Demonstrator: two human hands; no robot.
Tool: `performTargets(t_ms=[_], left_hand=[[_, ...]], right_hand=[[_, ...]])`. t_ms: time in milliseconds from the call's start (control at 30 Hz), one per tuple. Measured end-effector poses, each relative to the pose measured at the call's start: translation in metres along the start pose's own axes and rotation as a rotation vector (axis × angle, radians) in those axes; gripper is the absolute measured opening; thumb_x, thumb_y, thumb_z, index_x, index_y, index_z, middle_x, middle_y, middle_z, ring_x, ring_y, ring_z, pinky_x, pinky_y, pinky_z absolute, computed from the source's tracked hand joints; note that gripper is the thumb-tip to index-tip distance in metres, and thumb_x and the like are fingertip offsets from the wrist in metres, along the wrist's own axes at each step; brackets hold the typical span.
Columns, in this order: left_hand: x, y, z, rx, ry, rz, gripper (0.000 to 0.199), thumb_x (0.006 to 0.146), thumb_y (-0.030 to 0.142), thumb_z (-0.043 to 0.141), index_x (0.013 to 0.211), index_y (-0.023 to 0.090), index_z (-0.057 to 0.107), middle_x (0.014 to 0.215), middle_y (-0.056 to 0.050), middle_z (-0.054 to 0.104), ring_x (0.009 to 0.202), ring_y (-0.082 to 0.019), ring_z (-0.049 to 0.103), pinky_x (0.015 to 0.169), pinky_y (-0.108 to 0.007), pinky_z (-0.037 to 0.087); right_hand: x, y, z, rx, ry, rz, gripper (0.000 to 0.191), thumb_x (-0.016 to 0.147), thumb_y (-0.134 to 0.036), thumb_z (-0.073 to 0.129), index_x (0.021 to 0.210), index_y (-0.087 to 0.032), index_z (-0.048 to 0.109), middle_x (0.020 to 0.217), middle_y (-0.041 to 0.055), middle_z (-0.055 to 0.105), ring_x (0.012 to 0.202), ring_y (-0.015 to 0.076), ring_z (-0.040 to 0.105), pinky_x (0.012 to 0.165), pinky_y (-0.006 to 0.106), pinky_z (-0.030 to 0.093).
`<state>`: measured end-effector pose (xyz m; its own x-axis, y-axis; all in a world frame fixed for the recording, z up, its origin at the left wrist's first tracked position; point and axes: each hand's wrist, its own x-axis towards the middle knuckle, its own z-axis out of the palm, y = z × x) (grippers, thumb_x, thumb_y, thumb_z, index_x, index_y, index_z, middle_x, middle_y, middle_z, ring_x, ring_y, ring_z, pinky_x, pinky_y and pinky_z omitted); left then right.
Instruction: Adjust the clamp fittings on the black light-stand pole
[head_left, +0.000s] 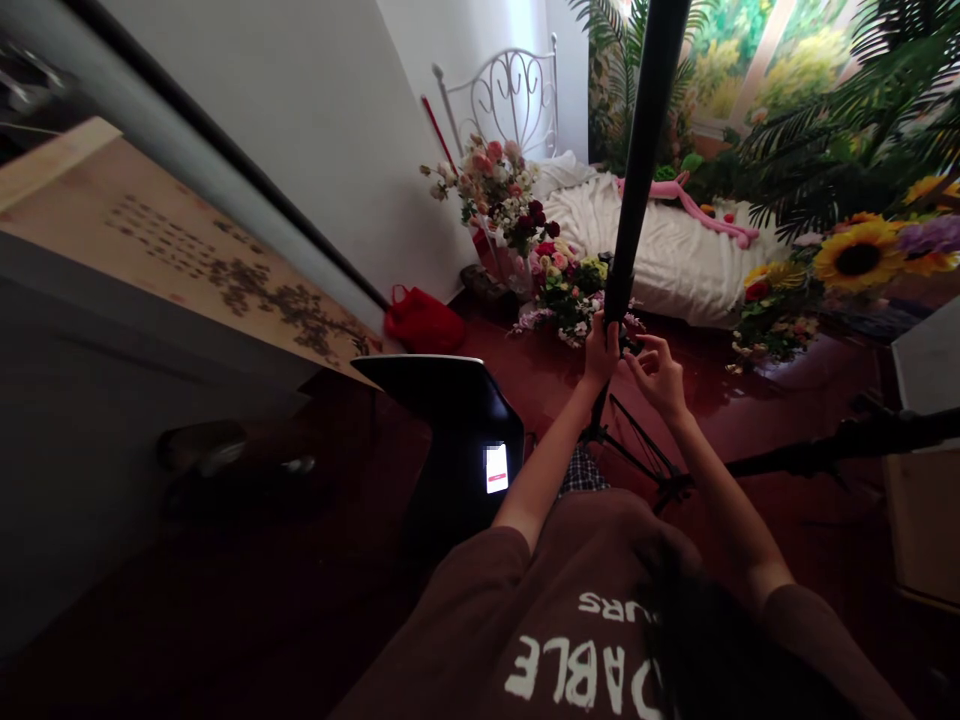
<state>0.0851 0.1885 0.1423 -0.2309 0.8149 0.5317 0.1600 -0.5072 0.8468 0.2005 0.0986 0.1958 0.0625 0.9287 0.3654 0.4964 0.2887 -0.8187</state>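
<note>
A black light stand rises in front of me, its pole running up out of the top of the view. My left hand is wrapped around the pole at a joint. Just to the right, my right hand is closed in a pinch at a small dark knob on that joint. The fingertips partly cover the knob. Below my hands, the stand's thin legs spread over the dark red floor.
A black chair holding a lit phone is at my left, with a red bag beyond it. Flowers flank a white-draped bed. Another black pole lies across the right side. A painted panel leans left.
</note>
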Motion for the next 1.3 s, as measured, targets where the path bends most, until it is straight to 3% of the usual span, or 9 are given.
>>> performTargets(t_ms=[200,300,367,467,633,733,800,1000,1300], left_hand=[[-0.001,-0.001,-0.001,0.008,-0.015,0.008,0.047,0.095,0.065,0.034,0.099,0.022,0.052,0.07,0.001,0.055,0.058,-0.012,0.049,0.057,-0.025,0.039],[-0.002,0.002,-0.003,0.018,-0.04,0.004,0.043,0.097,0.062,0.034,0.098,0.022,0.051,0.071,0.001,0.056,0.06,-0.012,0.051,0.06,-0.025,0.042],[-0.002,0.004,-0.004,0.033,-0.047,-0.003,0.041,0.098,0.059,0.034,0.099,0.023,0.052,0.074,0.0,0.058,0.062,-0.012,0.053,0.063,-0.026,0.044],[-0.002,0.006,-0.005,0.057,-0.056,-0.011,0.038,0.099,0.055,0.035,0.1,0.022,0.053,0.077,-0.001,0.061,0.064,-0.012,0.056,0.064,-0.025,0.044],[-0.002,0.005,-0.004,0.065,-0.076,-0.009,0.037,0.099,0.054,0.035,0.104,0.022,0.053,0.072,0.001,0.059,0.06,-0.012,0.055,0.06,-0.024,0.043],[-0.003,0.003,-0.003,0.056,-0.064,0.006,0.039,0.099,0.056,0.034,0.103,0.023,0.053,0.072,0.0,0.059,0.061,-0.013,0.056,0.06,-0.025,0.043],[-0.002,0.002,-0.003,0.053,-0.052,0.017,0.04,0.099,0.057,0.035,0.103,0.022,0.054,0.073,-0.001,0.061,0.062,-0.014,0.058,0.06,-0.025,0.043],[-0.001,0.0,-0.002,0.068,-0.042,0.025,0.036,0.1,0.054,0.035,0.103,0.023,0.054,0.073,0.0,0.06,0.062,-0.013,0.057,0.06,-0.025,0.043],[-0.001,0.004,-0.003,0.039,-0.061,0.02,0.035,0.1,0.054,0.036,0.102,0.023,0.052,0.074,0.001,0.059,0.063,-0.012,0.057,0.059,-0.024,0.042]], right_hand=[[0.005,0.012,-0.001,-0.231,0.051,-0.012,0.053,0.085,-0.062,0.062,0.119,-0.021,0.065,0.058,-0.0029,0.066,0.054,0.0154,0.063,0.06,0.024,0.043],[0.01,0.02,0.005,-0.2,0.102,0.076,0.048,0.09,-0.064,0.052,0.083,-0.02,0.072,0.044,-0.0016,0.057,0.046,0.0144,0.057,0.056,0.024,0.041],[0.011,0.028,0.013,-0.048,0.096,0.23,0.063,0.094,-0.064,0.042,0.05,-0.021,0.058,0.036,0.0001,0.049,0.038,0.0125,0.05,0.05,0.024,0.039],[0.005,0.042,0.027,0.224,0.026,0.455,0.068,0.093,-0.063,0.042,0.038,-0.023,0.04,0.034,0.0005,0.043,0.033,0.0098,0.042,0.042,0.023,0.035],[-0.003,0.041,0.032,0.435,0.109,0.47,0.055,0.087,-0.072,0.045,0.077,-0.02,0.06,0.061,0.0013,0.064,0.047,0.0114,0.058,0.044,0.021,0.046],[0.002,0.027,0.021,0.349,0.183,0.173,0.055,0.083,-0.069,0.058,0.115,-0.024,0.056,0.108,0.0065,0.071,0.082,0.016,0.07,0.059,0.025,0.057],[0.007,0.019,0.014,0.185,0.128,-0.027,0.058,0.08,-0.064,0.067,0.122,-0.026,0.056,0.122,0.0081,0.067,0.098,0.0191,0.069,0.074,0.031,0.059],[0.017,0.017,0.004,-0.083,0.052,-0.127,0.041,0.088,-0.061,0.06,0.104,-0.023,0.063,0.098,0.0071,0.074,0.081,0.0209,0.072,0.077,0.034,0.057],[0.023,-0.002,0.008,-0.029,0.037,-0.043,0.035,0.096,-0.048,0.052,0.12,-0.024,0.059,0.078,0.0025,0.073,0.069,0.0197,0.071,0.068,0.03,0.053]])
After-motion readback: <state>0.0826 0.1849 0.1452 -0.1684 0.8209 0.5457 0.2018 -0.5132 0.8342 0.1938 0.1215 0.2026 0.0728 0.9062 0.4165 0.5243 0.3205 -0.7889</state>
